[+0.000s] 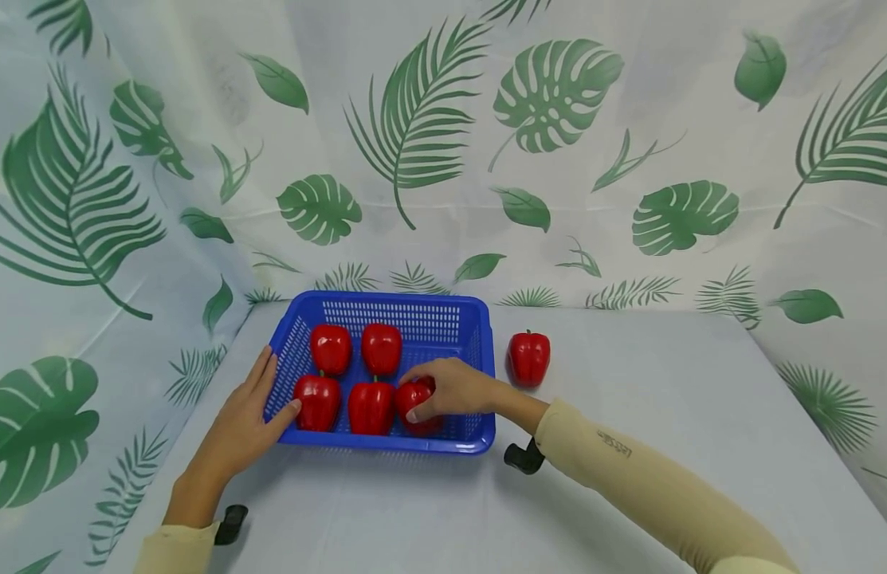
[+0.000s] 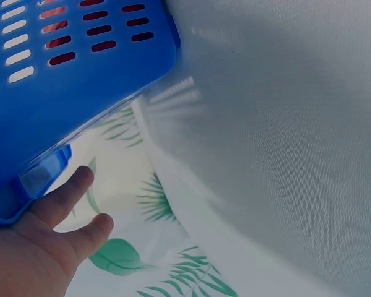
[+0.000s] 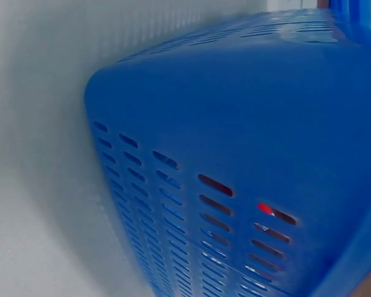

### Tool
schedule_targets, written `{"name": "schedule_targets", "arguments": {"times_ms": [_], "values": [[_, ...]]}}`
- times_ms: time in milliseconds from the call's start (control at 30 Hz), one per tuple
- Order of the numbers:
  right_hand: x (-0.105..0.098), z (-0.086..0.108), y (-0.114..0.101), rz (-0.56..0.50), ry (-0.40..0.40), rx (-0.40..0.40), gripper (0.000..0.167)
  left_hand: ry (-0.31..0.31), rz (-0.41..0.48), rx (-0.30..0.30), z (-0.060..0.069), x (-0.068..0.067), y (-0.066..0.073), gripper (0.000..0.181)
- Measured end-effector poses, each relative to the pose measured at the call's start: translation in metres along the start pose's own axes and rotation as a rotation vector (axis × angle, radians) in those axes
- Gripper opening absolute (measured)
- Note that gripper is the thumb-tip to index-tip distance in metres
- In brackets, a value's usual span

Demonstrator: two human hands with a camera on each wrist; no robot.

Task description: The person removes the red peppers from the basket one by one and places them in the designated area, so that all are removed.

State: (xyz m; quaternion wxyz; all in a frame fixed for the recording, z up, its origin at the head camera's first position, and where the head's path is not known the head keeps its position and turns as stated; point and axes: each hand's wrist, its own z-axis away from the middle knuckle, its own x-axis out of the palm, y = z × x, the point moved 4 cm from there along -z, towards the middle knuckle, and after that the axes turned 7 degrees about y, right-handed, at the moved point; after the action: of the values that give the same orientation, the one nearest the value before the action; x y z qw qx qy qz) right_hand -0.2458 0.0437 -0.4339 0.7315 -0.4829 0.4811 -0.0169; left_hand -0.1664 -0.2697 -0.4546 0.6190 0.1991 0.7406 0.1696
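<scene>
A blue plastic basket [image 1: 386,443] stands on the table with several red bell peppers in it, among them a front-left pepper [image 1: 318,403] and a front-middle pepper [image 1: 372,408]. My right hand [image 1: 453,388] reaches over the basket's right side and grips a red bell pepper [image 1: 423,422] at the front of the basket; the fingers partly cover it. My left hand [image 1: 251,418] rests against the basket's left rim, thumb across the rim. Its straight, spread fingers [image 2: 80,179] show outside the basket in the left wrist view. The right wrist view shows the basket's perforated wall [image 3: 191,124], not the fingers.
One more red bell pepper [image 1: 529,359] lies on the white table [image 1: 629,383], to the right of the basket. A white curtain with green leaf prints [image 1: 443,159] encloses the table at the back and sides.
</scene>
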Motion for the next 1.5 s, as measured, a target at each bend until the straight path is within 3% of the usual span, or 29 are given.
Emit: {"name": "schedule_targets", "arguments": {"times_ms": [533, 1000, 1500], "values": [[-0.014, 0.01, -0.006, -0.048, 0.067, 0.06, 0.052, -0.01, -0.01, 0.016, -0.001, -0.001, 0.003, 0.094], [-0.029, 0.02, -0.007, -0.084, 0.112, 0.12, 0.056, -0.032, -0.029, -0.006, -0.001, -0.002, 0.001, 0.095], [-0.053, 0.041, -0.017, -0.152, 0.171, 0.163, 0.057, -0.034, -0.022, 0.007, -0.001, -0.001, 0.0, 0.094]]}}
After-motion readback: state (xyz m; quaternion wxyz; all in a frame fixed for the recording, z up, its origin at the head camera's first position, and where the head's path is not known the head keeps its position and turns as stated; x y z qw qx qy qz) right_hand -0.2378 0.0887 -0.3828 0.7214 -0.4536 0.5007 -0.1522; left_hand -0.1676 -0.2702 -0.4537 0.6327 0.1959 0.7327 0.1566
